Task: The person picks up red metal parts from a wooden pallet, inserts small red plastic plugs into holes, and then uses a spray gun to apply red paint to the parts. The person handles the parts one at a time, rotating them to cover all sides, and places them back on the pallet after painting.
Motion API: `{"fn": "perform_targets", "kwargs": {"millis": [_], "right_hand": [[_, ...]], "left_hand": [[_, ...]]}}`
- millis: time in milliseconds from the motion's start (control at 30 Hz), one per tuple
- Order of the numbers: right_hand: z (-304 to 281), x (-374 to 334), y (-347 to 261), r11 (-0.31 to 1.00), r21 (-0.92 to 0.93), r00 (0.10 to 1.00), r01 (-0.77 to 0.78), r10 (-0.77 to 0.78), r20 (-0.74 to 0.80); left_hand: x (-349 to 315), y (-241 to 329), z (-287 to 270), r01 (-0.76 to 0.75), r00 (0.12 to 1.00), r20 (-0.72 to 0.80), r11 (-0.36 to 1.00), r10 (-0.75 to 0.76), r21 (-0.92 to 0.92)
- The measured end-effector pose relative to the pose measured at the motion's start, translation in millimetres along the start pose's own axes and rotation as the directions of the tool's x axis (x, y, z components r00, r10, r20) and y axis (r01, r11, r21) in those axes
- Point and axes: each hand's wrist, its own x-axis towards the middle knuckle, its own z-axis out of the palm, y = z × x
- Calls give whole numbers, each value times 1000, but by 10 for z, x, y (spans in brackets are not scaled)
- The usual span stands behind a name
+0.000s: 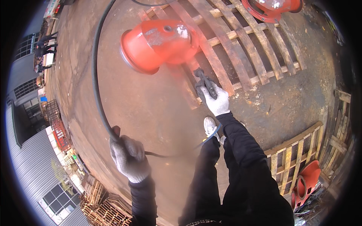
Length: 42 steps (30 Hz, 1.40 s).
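My right hand (217,101), in a white knit glove, is closed round a dark spray gun (206,82). The gun's head points toward an orange-red pipe fitting (162,46), and a reddish mist hangs between them. Grey and whitish patches show on top of the fitting, which lies at the edge of a wooden pallet (226,49). Over on the left, my left hand (130,156), also gloved, grips a black hose (96,75). From there the hose loops up and away, and another stretch runs from my left hand toward my legs.
Another orange-red fitting (273,8) sits at the pallet's far edge. At lower right stand an upright pallet (296,156) and red flanged parts (305,184). Stacked pallets (103,205) lie at lower left, beside a grey building (28,165). People (45,49) stand far off at upper left.
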Motion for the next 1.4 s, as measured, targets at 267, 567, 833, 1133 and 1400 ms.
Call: {"fn": "perform_targets", "kwargs": {"millis": [267, 567, 833, 1133, 1400], "right_hand": [[15, -22, -167, 999, 14, 998, -51, 50, 49], [-74, 226, -524, 944, -28, 931, 328, -318, 178], [-396, 819, -592, 945, -61, 910, 321, -290, 296], [-963, 1386, 67, 999, 27, 983, -30, 24, 184], [-1299, 1740, 466, 986, 19, 952, 168, -167, 258]], "left_hand": [[224, 169, -191, 27, 994, 105, 997, -19, -74], [260, 264, 96, 98, 995, 1, 987, -98, -127], [8, 348, 713, -21, 982, -187, 1000, 19, -8], [-241, -4, 1447, -116, 975, -193, 993, 114, -1], [-253, -301, 1710, -93, 983, -162, 993, 80, -74]]}}
